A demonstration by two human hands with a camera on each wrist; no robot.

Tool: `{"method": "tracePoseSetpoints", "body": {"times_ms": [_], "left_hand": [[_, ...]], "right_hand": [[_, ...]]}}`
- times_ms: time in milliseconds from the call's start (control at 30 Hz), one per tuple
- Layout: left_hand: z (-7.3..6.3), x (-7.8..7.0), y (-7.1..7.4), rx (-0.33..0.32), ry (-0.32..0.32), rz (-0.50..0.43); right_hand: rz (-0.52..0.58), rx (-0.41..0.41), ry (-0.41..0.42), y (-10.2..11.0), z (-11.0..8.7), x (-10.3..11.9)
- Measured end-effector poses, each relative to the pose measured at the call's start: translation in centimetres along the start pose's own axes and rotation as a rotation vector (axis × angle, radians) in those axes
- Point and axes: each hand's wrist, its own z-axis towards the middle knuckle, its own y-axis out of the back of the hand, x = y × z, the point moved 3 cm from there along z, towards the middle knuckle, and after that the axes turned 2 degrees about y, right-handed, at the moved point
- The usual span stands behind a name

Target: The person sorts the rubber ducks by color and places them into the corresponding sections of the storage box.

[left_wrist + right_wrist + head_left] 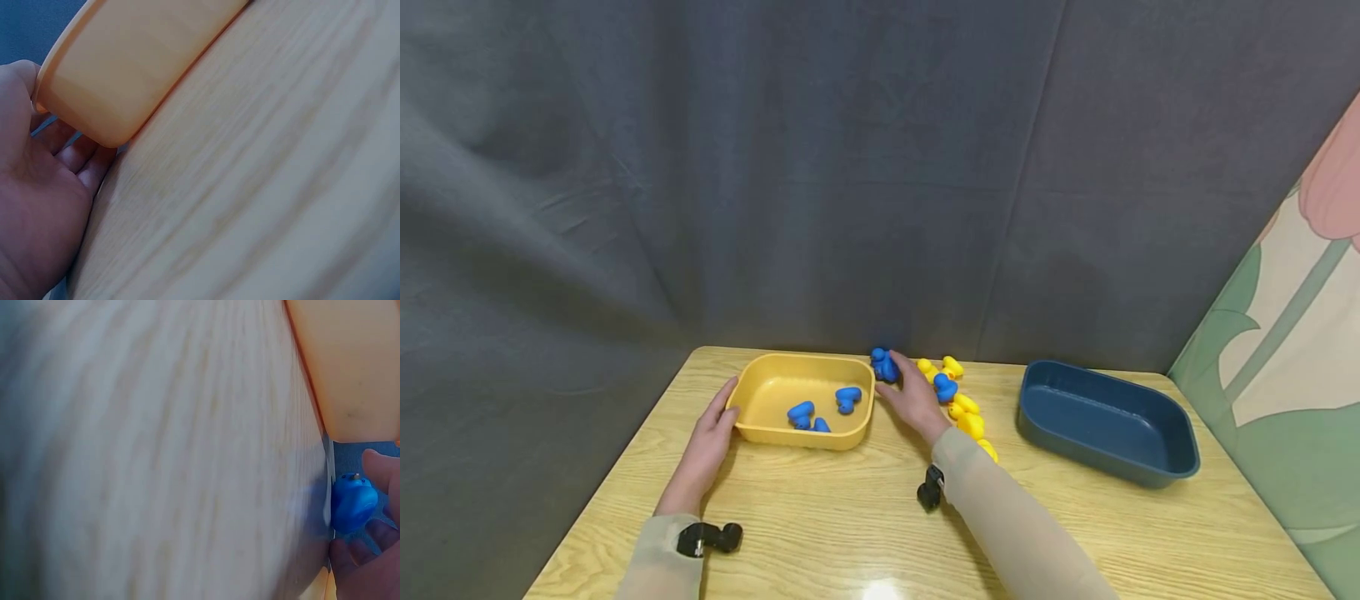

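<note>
My left hand holds the left end of a yellow bin, its thumb at the rim and its fingers against the outer wall. Blue rubber ducks lie inside the bin. Past the bin's right end, at the table's back edge, my right hand reaches over blue rubber ducks; how many are there I cannot tell. In the right wrist view, a blue duck sits between the spread thumb and fingers, with a gap on the thumb side. Whether the fingertips touch it is unclear.
Several yellow rubber ducks lie on the wooden table to the right of my right hand, with a blue duck among them. Farther right stands a dark blue bin. A grey curtain hangs behind the table.
</note>
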Motion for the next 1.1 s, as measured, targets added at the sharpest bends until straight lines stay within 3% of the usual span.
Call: {"method": "tracePoseSetpoints", "body": {"times_ms": [633, 800, 1100], "left_hand": [[-0.13, -0.52, -0.24, 0.004, 0.013, -0.015], [0.06, -0.07, -0.18, -0.003, 0.012, -0.002], [-0.02, -0.12, -0.17, -0.005, 0.008, 0.002]], "right_hand": [[-0.07, 0.023, -0.017, 0.1, -0.09, 0.19], [-0.094, 0.009, -0.009, -0.05, -0.25, 0.36], [-0.045, -0.001, -0.031, -0.19, -0.28, 0.25]]}}
